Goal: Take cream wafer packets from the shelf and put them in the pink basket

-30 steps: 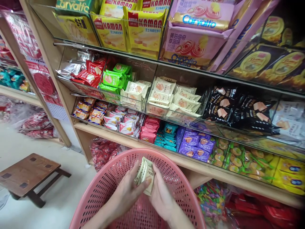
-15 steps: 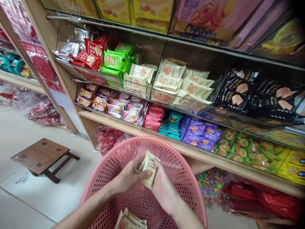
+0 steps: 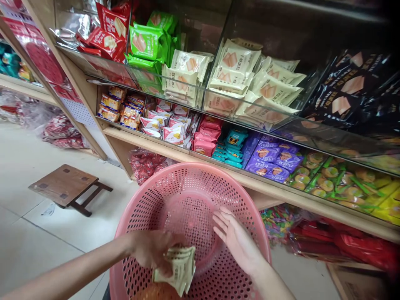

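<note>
My left hand (image 3: 153,250) grips a small stack of cream-coloured snack packets (image 3: 183,266), low inside the pink perforated plastic basket (image 3: 190,166). My right hand (image 3: 239,239) is empty, its fingers stretched out and apart, over the right side of the basket. Under the held packets, at the bottom edge of the view, shows a brown rounded surface (image 3: 156,292) that I cannot make out. More cream packets (image 3: 234,62) of the same look lie piled in a clear-fronted shelf bin ahead.
Beside them stand green packets (image 3: 148,41), red packets (image 3: 109,29) and black packets (image 3: 346,91). The lower shelf holds purple packs (image 3: 268,156), teal packs (image 3: 233,143) and pink packs (image 3: 206,135). A low wooden stool (image 3: 64,183) stands on the floor at left.
My left hand has carried the cream packets down and toward me within the basket. My right hand has let go of them and opened. The view has moved closer to the shelves.
</note>
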Motion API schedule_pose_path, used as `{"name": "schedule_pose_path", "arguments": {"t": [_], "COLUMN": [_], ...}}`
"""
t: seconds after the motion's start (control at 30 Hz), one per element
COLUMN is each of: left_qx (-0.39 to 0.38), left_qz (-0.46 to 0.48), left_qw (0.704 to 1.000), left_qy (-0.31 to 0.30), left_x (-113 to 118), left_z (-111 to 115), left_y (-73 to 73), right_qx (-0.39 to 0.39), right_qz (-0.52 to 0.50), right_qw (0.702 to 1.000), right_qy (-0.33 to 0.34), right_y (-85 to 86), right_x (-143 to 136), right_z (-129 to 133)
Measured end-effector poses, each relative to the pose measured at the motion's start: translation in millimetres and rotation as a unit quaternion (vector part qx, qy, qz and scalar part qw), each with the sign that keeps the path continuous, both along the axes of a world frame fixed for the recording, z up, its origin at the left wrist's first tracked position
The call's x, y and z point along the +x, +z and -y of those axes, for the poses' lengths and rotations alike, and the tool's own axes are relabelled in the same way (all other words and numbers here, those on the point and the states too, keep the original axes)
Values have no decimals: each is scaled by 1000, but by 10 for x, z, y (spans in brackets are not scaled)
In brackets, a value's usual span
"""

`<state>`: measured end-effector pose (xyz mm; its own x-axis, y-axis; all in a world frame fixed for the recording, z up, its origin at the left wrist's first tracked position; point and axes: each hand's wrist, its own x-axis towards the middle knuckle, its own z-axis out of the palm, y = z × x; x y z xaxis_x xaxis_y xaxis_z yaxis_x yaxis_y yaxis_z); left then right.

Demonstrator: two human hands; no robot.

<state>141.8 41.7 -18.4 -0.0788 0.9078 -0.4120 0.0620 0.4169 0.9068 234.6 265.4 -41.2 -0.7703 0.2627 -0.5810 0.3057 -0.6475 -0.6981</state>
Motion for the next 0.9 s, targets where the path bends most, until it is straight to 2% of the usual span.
{"name": "schedule_pose_path", "arguments": {"t": [0.1, 0.33, 0.53, 0.67, 0.9], "left_qx": [-9, -15, -61, -81, -77], "left_qz": [-17, -151, -182, -234, -249], "left_qw": [999, 984, 969, 956, 954], "left_qy": [-45, -90, -154, -155, -149], "left_x": [90, 179, 203, 237, 285], "left_z": [1, -41, -61, -82, -101], "left_y": [-80, -143, -212, -203, -215], "right_qx": [8, 18, 19, 23, 26], "right_qz": [15, 12, 17, 18, 19], "right_qw": [1000, 998, 996, 996, 996], "right_qy": [18, 58, 80, 84, 84], "right_y": [-25, -52, -62, -67, -60], "right_x": [29, 27, 26, 36, 50], "right_z": [34, 121, 117, 111, 114]}}
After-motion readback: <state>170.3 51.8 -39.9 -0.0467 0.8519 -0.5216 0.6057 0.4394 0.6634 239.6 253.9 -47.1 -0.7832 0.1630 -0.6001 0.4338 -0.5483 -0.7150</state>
